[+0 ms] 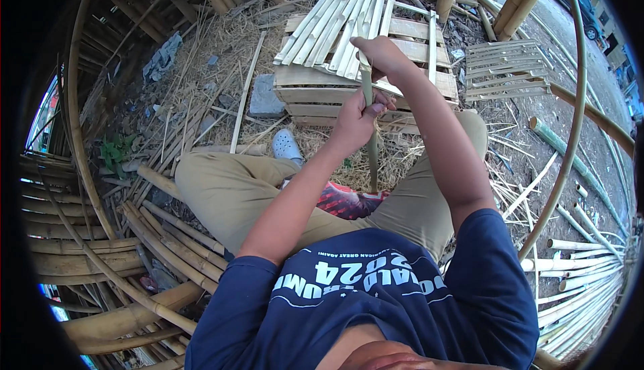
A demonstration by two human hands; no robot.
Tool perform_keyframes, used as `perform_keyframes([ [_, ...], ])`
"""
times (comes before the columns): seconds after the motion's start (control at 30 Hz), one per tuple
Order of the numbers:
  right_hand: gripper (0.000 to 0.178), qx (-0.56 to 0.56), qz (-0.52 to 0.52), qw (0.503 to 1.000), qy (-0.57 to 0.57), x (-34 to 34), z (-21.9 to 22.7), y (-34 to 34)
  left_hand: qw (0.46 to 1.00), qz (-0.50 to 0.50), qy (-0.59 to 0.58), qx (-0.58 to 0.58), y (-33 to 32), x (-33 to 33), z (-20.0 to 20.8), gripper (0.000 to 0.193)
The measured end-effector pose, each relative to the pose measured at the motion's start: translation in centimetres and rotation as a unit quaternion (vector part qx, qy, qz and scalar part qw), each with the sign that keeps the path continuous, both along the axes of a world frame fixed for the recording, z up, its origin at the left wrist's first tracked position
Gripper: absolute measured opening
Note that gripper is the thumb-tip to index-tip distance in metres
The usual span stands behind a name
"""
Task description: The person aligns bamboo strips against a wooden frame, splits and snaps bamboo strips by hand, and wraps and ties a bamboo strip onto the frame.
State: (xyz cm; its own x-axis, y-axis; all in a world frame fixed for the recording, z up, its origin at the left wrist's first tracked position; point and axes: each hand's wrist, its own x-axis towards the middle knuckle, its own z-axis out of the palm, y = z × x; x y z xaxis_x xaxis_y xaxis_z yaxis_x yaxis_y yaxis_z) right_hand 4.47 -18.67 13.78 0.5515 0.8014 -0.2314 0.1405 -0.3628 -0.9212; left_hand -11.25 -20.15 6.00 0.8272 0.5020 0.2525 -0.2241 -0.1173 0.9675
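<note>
My left hand (359, 116) is closed round a greenish bamboo strip (373, 159), which hangs down between my knees. Higher up, my right hand (384, 57) grips the same strip near its upper end; whether a blade is also in that hand is hidden. Beyond my hands stands a low slatted wooden crate (308, 77). Pale split bamboo slats (322, 24) lie side by side on its top, partly covered by my right hand.
A grey block (266, 96) sits left of the crate. To the right lie a slatted bamboo panel (506, 71), a green bamboo pole (570, 159) and a bundle of pale poles (583, 303). Curved bamboo poles (121, 313) rise at my left. Shavings (201, 68) litter the ground.
</note>
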Motion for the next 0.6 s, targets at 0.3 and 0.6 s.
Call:
perform_keyframes([
  [0.3, 0.047, 0.132, -0.154, 0.971, -0.130, 2.4, 0.2, -1.6, 0.999, 0.035, 0.005, -0.038, -0.3, -1.0, -0.2, 0.012],
  [0.6, 0.054, 0.263, -0.441, 0.828, -0.224, 1.4, 1.1, -4.1, 0.997, 0.073, -0.004, 0.039, 0.3, 0.5, -0.5, 0.014],
])
